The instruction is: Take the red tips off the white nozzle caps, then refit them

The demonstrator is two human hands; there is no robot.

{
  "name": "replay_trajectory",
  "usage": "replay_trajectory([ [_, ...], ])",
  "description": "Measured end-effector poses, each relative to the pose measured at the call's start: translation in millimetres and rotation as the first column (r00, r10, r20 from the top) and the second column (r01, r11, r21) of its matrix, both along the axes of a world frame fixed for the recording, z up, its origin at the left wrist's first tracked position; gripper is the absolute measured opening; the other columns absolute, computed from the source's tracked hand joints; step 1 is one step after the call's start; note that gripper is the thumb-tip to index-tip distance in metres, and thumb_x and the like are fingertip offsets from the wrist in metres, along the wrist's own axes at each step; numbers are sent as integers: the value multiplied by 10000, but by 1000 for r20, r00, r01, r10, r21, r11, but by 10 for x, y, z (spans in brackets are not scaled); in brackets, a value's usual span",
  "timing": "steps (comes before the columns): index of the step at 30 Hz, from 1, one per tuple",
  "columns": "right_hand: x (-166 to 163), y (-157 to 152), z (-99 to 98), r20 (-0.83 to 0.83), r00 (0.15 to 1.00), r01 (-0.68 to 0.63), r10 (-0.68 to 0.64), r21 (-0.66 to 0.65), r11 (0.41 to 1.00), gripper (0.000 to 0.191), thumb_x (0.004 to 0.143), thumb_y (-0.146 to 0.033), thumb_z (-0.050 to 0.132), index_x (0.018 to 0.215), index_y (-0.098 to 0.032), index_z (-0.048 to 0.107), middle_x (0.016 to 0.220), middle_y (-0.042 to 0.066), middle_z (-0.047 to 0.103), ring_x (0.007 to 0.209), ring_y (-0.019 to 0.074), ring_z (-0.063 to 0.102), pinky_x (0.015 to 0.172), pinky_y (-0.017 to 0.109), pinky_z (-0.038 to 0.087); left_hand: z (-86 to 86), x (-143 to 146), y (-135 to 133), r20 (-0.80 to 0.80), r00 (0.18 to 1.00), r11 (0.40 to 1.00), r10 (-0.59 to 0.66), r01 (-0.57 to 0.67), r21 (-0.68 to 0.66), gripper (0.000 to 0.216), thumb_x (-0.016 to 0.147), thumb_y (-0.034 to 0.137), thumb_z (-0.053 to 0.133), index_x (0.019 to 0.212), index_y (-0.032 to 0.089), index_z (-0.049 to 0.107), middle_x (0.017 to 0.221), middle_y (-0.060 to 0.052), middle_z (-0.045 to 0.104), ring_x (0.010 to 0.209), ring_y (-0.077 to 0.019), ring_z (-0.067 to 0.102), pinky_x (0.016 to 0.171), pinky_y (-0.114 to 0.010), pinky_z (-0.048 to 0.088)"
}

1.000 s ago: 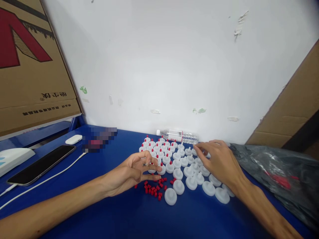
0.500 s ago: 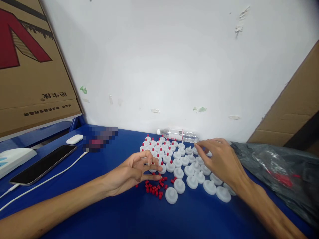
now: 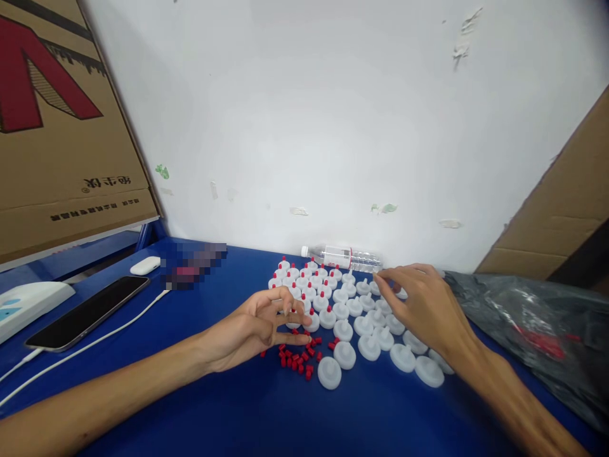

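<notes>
Many white round nozzle caps (image 3: pixel 343 330) stand on the blue tabletop, spouts up. Those on the left and at the back wear small red tips (image 3: pixel 328 309); those on the right have bare spouts. My left hand (image 3: pixel 266 324) hovers palm inward at the left edge of the group, its fingers apart and nothing visible in them. Below its fingertips lies a loose heap of red tips (image 3: pixel 295 362). My right hand (image 3: pixel 421 308) reaches over the right side, thumb and forefinger pinched together at a bare white nozzle cap (image 3: pixel 374 289) in the back rows. The fingers partly hide that cap.
A clear plastic bottle (image 3: pixel 337 256) lies along the wall behind the caps. At right is a dark plastic bag (image 3: pixel 504 317) with red pieces on it. A phone (image 3: pixel 88 314), a white cable (image 3: pixel 99 339) and a small white case (image 3: pixel 145 265) lie at left, near a cardboard box (image 3: pixel 71 152).
The whole view has shifted slightly to the right. Both hands keep nearly the same pose and place over the caps, and no cap has visibly moved.
</notes>
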State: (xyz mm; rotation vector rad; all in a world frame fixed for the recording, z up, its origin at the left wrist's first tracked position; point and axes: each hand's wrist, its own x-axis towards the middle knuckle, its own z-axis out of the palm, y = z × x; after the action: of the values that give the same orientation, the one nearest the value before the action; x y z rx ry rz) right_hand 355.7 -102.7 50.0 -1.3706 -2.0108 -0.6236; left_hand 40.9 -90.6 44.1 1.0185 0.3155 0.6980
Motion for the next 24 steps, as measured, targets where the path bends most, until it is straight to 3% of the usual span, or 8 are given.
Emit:
replay_trajectory([
  [10, 3, 5, -9, 3, 999, -37, 37, 26, 999, 201, 1000, -266, 544, 910, -191, 707, 784, 30, 745, 750, 234, 682, 860, 410, 468, -7, 13, 5, 9, 1000, 1000, -2, 2, -8, 396, 573, -123, 552, 841, 167, 589, 1015, -23, 639, 1099, -230, 641, 977, -483, 555],
  [13, 2, 3, -10, 3, 999, -47, 47, 26, 999, 182, 999, -259, 557, 918, -190, 705, 793, 30, 744, 752, 234, 680, 861, 412, 465, -15, 5, 12, -69, 994, 977, 91, -75, 202, 319, 607, -60, 547, 817, 178, 525, 1017, -26, 617, 1090, -227, 644, 953, -475, 566],
  [15, -1, 5, -17, 8, 998, -58, 58, 20, 998, 170, 999, -250, 563, 921, -189, 701, 813, 33, 745, 763, 233, 681, 862, 413, 461, -27, -15, 30, -146, 947, 825, 286, -166, 540, 228, 672, -8, 509, 792, 185, 494, 972, -38, 609, 1031, -220, 653, 893, -428, 574],
  [17, -10, 10, -26, 18, 997, -74, 74, 15, 997, 157, 999, -241, 568, 925, -186, 694, 840, 39, 744, 789, 233, 680, 857, 412, 457, -32, -51, 60, -150, 830, 491, 537, -162, 856, 204, 738, 6, 442, 791, 189, 516, 939, -49, 606, 964, -206, 633, 839, -380, 547],
  [19, -28, 12, -33, 32, 995, -99, 99, 10, 995, 145, 1002, -230, 567, 940, -183, 689, 881, 46, 741, 831, 234, 677, 856, 409, 451, -10, -100, 96, -89, 686, 149, 722, -28, 988, 253, 780, 7, 413, 839, 194, 573, 952, -60, 617, 952, -216, 587, 829, -381, 500],
  [20, -40, 10, -34, 38, 993, -113, 113, 8, 994, 142, 1006, -226, 565, 949, -182, 687, 904, 49, 739, 852, 233, 674, 859, 409, 448, 15, -125, 115, -53, 617, 25, 785, 55, 998, 260, 800, 23, 419, 876, 198, 595, 964, -66, 625, 957, -230, 563, 835, -396, 479],
  [22, -69, 3, -32, 48, 989, -140, 139, 6, 990, 140, 1012, -218, 557, 963, -179, 682, 938, 52, 734, 886, 231, 669, 876, 411, 442, 85, -173, 152, -1, 488, -123, 873, 221, 968, 201, 853, 108, 449, 913, 203, 615, 947, -83, 637, 929, -262, 534, 822, -429, 450],
  [24, -96, -9, -25, 54, 986, -156, 156, 5, 988, 138, 1016, -211, 552, 973, -176, 678, 953, 54, 728, 902, 229, 664, 893, 414, 436, 162, -211, 183, -11, 382, -115, 924, 307, 945, 165, 904, 209, 464, 835, 199, 613, 830, -89, 622, 817, -268, 520, 774, -442, 426],
])
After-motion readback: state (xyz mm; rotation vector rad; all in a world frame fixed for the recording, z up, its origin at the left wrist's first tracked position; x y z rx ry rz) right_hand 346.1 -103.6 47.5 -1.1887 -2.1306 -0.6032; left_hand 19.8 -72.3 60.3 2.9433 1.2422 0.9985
